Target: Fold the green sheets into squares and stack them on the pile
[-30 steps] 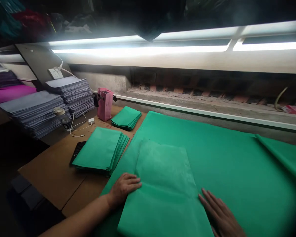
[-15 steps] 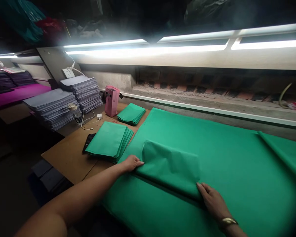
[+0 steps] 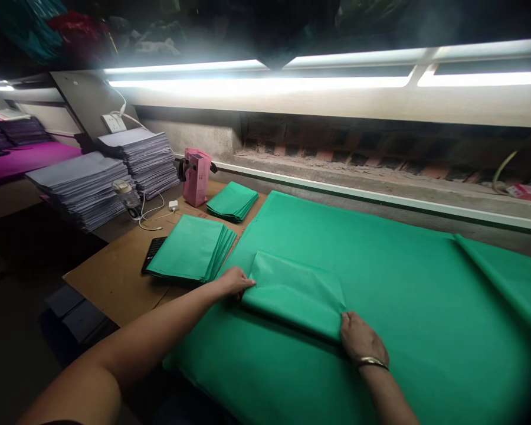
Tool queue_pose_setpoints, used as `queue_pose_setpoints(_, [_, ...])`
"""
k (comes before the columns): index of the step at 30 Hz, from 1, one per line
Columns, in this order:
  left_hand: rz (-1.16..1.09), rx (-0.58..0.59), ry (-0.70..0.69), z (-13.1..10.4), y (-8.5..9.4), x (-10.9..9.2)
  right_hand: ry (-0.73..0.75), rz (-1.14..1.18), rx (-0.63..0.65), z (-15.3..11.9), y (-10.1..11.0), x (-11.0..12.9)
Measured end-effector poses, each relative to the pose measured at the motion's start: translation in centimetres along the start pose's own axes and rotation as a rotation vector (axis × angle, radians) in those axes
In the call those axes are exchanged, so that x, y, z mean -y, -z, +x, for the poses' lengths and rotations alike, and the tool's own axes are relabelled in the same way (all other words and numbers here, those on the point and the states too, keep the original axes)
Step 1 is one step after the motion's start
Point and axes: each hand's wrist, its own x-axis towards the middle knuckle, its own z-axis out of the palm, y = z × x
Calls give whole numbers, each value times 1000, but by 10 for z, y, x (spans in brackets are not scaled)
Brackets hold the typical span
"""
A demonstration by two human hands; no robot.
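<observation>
The smooth green rectangular piece (image 3: 296, 295) lay doubled over on the broad green sheet (image 3: 380, 260); a second earlier it had stretched out long towards the person. The left hand (image 3: 233, 281) pinched its left edge and the right hand (image 3: 363, 337) gripped its right corner, where both had rested flatter before. Past the left hand sat a stack of flat green pieces (image 3: 186, 245). Farther back stood a translucent pink box (image 3: 196, 180) and a clear bottle with a pale lid (image 3: 127, 198), contents indistinct.

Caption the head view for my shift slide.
Fingers of the left hand and right hand grip opposite ends of a folded green sheet over a larger green sheet.
</observation>
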Motion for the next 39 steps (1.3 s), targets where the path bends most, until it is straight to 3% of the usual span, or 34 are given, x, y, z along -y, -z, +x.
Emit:
queue_pose_setpoints(2, [239,-237,-192,6,7,-12,2,-8,1,1,2,2])
queue_pose_setpoints(4, [400,-357,-442,16,7,-27,1,-17,1,1,3,5])
queue_pose_setpoints(7, [546,-183,-691,37,-6,-41,6,-38,-1,0,4,2])
queue_pose_setpoints(9, [590,-58,-688,50,-17,-41,10,-50,16,-1,5,-4])
queue_pose_setpoints(12, [579,-30,-669,63,-30,-33,11,-103,-49,0,8,-2])
queue_pose_setpoints(14, [570,-67,-685,67,-34,-27,51,-178,-198,4,6,21])
queue_pose_setpoints(16, [572,-95,-687,69,-36,-24,180,-238,-287,11,-3,65])
queue_pose_setpoints(18, [580,-114,-673,70,-36,-23,368,-244,-222,23,-15,113])
queue_pose_setpoints(20, [586,-128,-641,73,-36,-23,496,-237,-139,38,-24,141])
queue_pose_setpoints(22, [587,-131,-606,75,-35,-24,502,-233,-110,55,-25,132])
queue_pose_setpoints(24, [581,-125,-585,78,-35,-23,387,-235,-117,72,-14,89])
queue_pose_setpoints(27, [568,-121,-576,82,-35,-23,98,-248,-131,83,9,21])
queue_pose_setpoints(28, [565,-122,-572,83,-35,-23,40,-250,-148,78,12,12])
queue_pose_setpoints(30, [570,-114,-565,83,-35,-23,57,-247,-182,55,5,25])
queue_pose_setpoints(34, [604,-105,-556,82,-35,-24,459,-243,-131,-18,-51,122])
queue_pose_setpoints(36, [620,-107,-557,82,-33,-23,639,-195,-133,-42,-72,147])
queue_pose_setpoints(37, [627,-107,-558,82,-31,-23,675,-180,-136,-48,-76,145])
queue_pose_setpoints(39, [636,-104,-556,83,-28,-24,602,-194,-151,-50,-74,112])
